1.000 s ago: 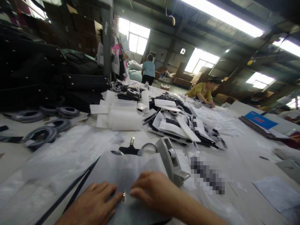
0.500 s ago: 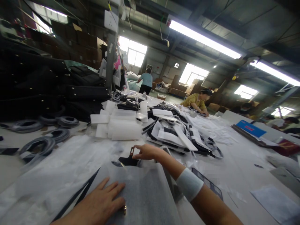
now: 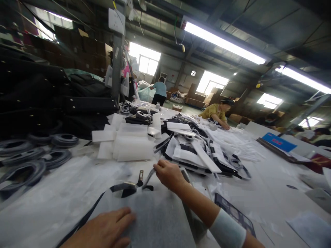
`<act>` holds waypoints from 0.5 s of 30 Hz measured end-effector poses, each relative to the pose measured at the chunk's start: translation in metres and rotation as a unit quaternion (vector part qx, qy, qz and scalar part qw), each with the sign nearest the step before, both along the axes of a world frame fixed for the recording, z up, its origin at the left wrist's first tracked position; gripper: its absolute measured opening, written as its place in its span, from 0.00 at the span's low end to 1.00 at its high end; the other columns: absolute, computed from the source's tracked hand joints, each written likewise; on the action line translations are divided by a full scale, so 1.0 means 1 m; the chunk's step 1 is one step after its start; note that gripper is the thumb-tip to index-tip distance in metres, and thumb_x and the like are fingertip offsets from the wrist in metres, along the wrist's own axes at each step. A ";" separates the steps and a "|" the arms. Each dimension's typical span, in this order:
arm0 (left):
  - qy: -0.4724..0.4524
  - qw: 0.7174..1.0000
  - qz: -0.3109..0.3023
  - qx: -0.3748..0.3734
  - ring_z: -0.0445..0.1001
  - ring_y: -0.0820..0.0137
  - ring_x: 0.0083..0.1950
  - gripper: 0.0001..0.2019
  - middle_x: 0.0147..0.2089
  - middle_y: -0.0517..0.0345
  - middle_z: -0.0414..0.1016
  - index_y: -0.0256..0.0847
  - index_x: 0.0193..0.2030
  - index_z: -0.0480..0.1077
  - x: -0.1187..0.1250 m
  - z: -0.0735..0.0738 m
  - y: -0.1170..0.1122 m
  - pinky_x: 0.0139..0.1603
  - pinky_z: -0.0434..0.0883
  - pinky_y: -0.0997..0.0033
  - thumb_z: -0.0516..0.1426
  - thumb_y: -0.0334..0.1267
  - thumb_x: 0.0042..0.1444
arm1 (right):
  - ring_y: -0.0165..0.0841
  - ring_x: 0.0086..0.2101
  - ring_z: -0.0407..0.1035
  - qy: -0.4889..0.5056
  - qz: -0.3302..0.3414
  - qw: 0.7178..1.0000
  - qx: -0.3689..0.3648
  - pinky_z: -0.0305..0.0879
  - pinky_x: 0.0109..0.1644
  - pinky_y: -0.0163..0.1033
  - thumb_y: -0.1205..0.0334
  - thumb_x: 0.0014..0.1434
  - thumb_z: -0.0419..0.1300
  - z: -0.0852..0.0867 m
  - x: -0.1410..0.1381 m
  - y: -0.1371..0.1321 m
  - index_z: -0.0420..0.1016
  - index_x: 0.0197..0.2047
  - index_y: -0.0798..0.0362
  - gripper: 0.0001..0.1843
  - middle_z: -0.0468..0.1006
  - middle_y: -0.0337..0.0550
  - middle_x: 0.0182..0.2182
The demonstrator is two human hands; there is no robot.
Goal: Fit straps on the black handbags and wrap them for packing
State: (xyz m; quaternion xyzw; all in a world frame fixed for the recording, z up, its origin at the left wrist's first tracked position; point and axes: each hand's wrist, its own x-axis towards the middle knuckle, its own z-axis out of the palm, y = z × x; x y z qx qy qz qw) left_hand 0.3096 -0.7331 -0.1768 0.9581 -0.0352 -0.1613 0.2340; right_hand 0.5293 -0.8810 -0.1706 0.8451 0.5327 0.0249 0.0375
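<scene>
My left hand (image 3: 103, 227) lies with fingers stretched over a grey-white sheet (image 3: 155, 217), which covers a flat dark piece that looks like a bag. At the sheet's far edge, my right hand (image 3: 169, 175) pinches the end of a thin grey strip (image 3: 148, 179) between thumb and fingers, pulled up at a slant. Just left of that strip, a black tab with a gold-coloured metal loop (image 3: 141, 176) sticks up. Another grey wrapped strip (image 3: 124, 186) curves along the far edge beside it. The underside of the sheet is hidden.
White foam sheets (image 3: 134, 148) are piled beyond my hands, with black-and-white wrapped bags (image 3: 191, 151) to their right. Coiled wrapped straps (image 3: 23, 175) lie at left near stacked black bags (image 3: 33, 89). A dark framed panel (image 3: 234, 213) lies right of my forearm. A co-worker in yellow (image 3: 214, 112) leans over the table.
My right hand has let go of the black tab with the metal loop and now pinches the grey strip, slightly to the right. My left hand stays on the sheet, a little lower in view.
</scene>
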 end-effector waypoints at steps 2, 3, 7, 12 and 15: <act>0.040 0.997 0.040 0.043 0.73 0.52 0.64 0.26 0.70 0.43 0.67 0.41 0.67 0.67 0.013 0.017 -0.007 0.63 0.71 0.53 0.55 0.34 0.61 | 0.39 0.48 0.72 -0.009 -0.023 0.999 0.025 0.64 0.43 0.36 0.65 0.67 0.51 -0.002 0.002 -0.001 0.75 0.50 0.50 0.14 0.77 0.49 0.47; 0.049 0.996 0.042 0.058 0.69 0.50 0.67 0.28 0.71 0.42 0.64 0.40 0.67 0.66 0.019 0.023 -0.010 0.66 0.68 0.50 0.58 0.34 0.59 | 0.38 0.47 0.72 -0.012 -0.035 0.999 0.036 0.64 0.42 0.36 0.64 0.67 0.52 -0.004 0.004 -0.001 0.75 0.49 0.50 0.12 0.77 0.48 0.46; 0.073 0.997 0.000 0.038 0.64 0.43 0.70 0.34 0.70 0.38 0.65 0.39 0.67 0.67 0.032 0.024 -0.012 0.70 0.61 0.43 0.65 0.37 0.51 | 0.37 0.41 0.75 -0.011 -0.085 0.994 0.064 0.63 0.37 0.35 0.60 0.66 0.53 -0.015 0.014 0.004 0.77 0.44 0.50 0.11 0.78 0.46 0.43; 0.067 0.997 0.018 -0.045 0.75 0.48 0.61 0.30 0.63 0.50 0.76 0.53 0.65 0.69 0.024 0.002 0.005 0.63 0.71 0.48 0.61 0.40 0.54 | 0.36 0.36 0.77 0.013 -0.108 0.992 0.064 0.64 0.35 0.36 0.59 0.65 0.55 -0.027 0.029 0.023 0.80 0.39 0.51 0.12 0.80 0.46 0.40; 0.049 0.996 0.035 -0.062 0.76 0.50 0.60 0.26 0.61 0.53 0.78 0.55 0.63 0.71 0.025 -0.011 0.012 0.61 0.72 0.50 0.61 0.43 0.55 | 0.37 0.38 0.77 0.026 -0.110 0.991 0.068 0.65 0.37 0.37 0.59 0.66 0.53 -0.029 0.031 0.034 0.80 0.42 0.50 0.13 0.80 0.45 0.43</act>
